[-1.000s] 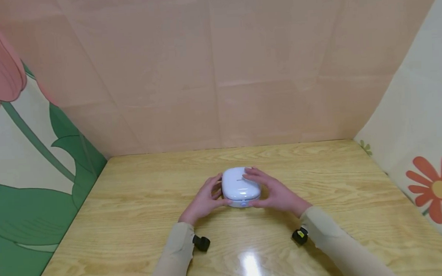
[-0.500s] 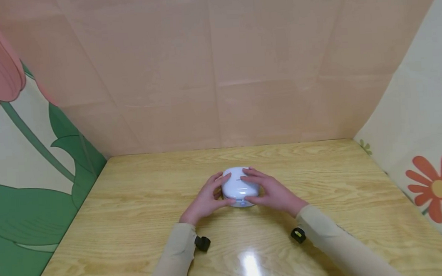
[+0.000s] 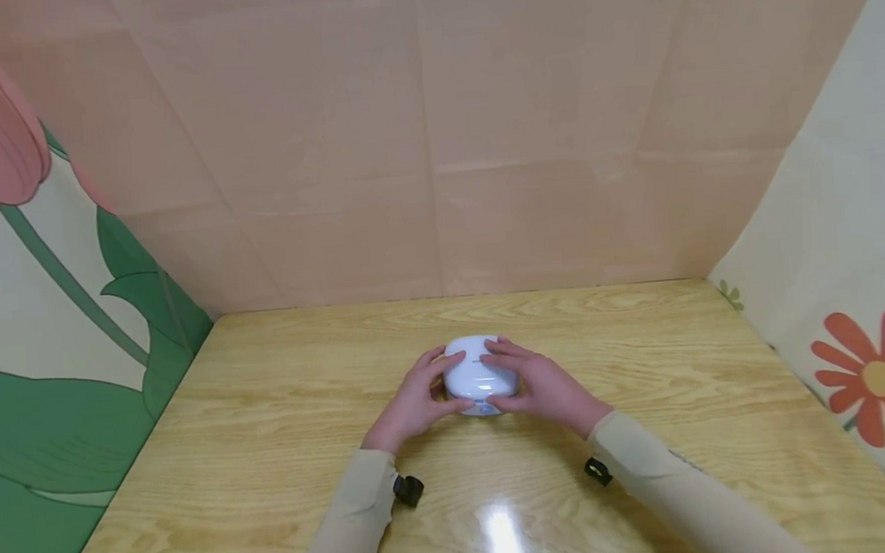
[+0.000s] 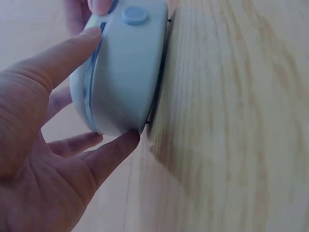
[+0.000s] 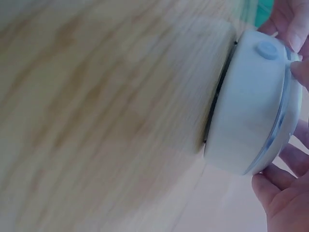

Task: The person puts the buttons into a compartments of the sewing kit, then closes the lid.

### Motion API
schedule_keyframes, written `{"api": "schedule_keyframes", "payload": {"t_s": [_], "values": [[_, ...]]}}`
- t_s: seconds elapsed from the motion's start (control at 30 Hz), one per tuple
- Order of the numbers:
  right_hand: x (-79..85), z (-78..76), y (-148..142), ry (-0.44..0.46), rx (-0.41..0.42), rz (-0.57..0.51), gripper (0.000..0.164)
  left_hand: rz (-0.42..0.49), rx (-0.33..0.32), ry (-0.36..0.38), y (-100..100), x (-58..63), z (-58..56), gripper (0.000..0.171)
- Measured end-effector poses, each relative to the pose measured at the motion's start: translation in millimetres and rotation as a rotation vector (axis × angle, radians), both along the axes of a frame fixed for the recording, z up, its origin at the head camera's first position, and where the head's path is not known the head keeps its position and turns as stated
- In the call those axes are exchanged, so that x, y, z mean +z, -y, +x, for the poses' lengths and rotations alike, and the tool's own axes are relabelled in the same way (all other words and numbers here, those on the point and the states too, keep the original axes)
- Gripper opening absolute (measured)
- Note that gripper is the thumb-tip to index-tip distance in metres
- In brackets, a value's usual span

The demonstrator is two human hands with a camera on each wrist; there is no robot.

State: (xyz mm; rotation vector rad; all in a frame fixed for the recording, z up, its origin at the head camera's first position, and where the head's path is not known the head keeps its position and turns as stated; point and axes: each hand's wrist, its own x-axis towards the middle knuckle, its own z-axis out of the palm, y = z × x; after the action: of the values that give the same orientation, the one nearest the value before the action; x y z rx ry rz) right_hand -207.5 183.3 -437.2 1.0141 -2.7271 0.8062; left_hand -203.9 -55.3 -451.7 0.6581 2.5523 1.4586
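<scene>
A white, glossy, rounded case (image 3: pixel 481 380) with a domed lid sits flat on the wooden table (image 3: pixel 286 452). On its front is a round pale-blue button (image 4: pixel 134 16), below the seam of the lid. My left hand (image 3: pixel 413 405) grips the left side, thumb at the front seam and a finger over the lid. From the other side my right hand (image 3: pixel 549 388) holds the case, its thumb close to the seam at the front and fingers across the top. Small dark print on the lid is partly covered by the right fingers. What is inside cannot be seen.
A pinkish sheet (image 3: pixel 428 144) rises behind the table's far edge. Flower-printed panels stand at the left (image 3: pixel 47 331) and right (image 3: pixel 846 230). Black wrist cameras (image 3: pixel 409 489) hang beneath both sleeves.
My left fingers have come up from the side onto the lid. The right hand has shifted slightly left, its thumb nearer the button. The case stays in nearly the same place.
</scene>
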Motion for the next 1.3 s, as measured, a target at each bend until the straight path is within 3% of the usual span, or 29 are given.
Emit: {"api": "schedule_keyframes", "payload": {"t_s": [0.23, 0.7, 1.3], "values": [[-2.5, 3.6, -2, -0.135, 0.020, 0.154, 0.064, -0.099, 0.019, -0.057, 0, 2.2, 2.9, 0.072], [-0.8, 11.0, 1, -0.353, 0.081, 0.232, 0.056, -0.214, 0.009, -0.181, -4, 7.7, 6.0, 0.071], [2.9, 8.9, 3, -0.286, 0.083, 0.184, 0.051, -0.226, 0.008, -0.264, -5, 8.0, 1.4, 0.067]]}}
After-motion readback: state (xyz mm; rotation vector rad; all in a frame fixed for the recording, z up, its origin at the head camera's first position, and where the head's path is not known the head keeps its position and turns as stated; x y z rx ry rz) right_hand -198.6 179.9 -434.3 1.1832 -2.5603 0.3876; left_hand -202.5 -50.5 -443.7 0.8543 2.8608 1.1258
